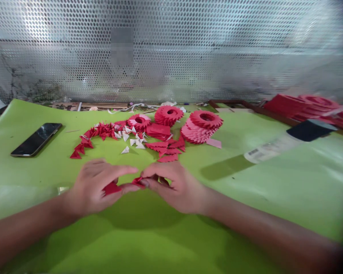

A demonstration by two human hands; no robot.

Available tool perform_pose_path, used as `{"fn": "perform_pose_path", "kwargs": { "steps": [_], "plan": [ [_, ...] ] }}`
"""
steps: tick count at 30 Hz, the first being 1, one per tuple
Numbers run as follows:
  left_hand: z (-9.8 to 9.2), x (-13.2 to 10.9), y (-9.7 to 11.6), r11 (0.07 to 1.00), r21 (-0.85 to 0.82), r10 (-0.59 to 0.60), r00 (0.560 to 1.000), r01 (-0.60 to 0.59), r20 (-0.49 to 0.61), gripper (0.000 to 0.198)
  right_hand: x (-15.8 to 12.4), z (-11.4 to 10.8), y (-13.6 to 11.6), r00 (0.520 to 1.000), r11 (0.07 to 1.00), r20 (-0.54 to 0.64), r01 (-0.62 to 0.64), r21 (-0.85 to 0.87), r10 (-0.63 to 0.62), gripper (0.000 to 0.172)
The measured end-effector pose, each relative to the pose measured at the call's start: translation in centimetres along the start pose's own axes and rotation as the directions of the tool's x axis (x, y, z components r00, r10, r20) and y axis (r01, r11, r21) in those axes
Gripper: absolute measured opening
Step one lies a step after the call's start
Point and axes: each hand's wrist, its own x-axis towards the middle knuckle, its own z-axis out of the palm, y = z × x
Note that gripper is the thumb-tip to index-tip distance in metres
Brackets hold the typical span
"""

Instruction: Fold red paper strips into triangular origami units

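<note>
My left hand [95, 186] holds several red paper pieces [111, 188] in its palm, partly hidden by the fingers. Its thumb reaches toward a small folded red paper piece [137, 182], while the index finger is lifted away above it. My right hand [175, 186] pinches that folded piece between thumb and fingertips. Just beyond the hands lie red folded paper triangles [103, 130], white folded triangles [137, 141] and a spread of flat red paper pieces [168, 150].
Behind stand a pink and red paper ring stack [201, 127], a red ring stack [168, 115] and a smaller ring [139, 121]. A phone [37, 140] lies left, a clear bottle with a dark cap [310, 130] right. Perforated metal sheet [171, 49] closes the back of the green tabletop [160, 239].
</note>
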Motion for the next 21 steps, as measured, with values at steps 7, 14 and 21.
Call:
{"fn": "perform_pose_path", "kwargs": {
  "steps": [7,14,21],
  "plan": [
    [0.5,0.2,0.2,0.977,-0.09,-0.193,0.981,0.193,0.013,0.02,-0.3,0.2,0.5,0.988,0.971,-0.033,0.143,-0.193,-0.152,0.014],
    [0.8,0.1,0.3,0.96,-0.173,-0.219,0.976,0.218,0.015,0.022,0.0,0.2,0.1,0.977,0.984,-0.169,0.108,-0.143,-0.131,0.008],
    [0.9,0.0,0.0,0.98,-0.13,-0.15,0.988,0.151,0.022,0.025,0.1,-0.5,-0.6,0.979,0.967,0.073,-0.2,0.158,0.19,0.024]
  ]
}}
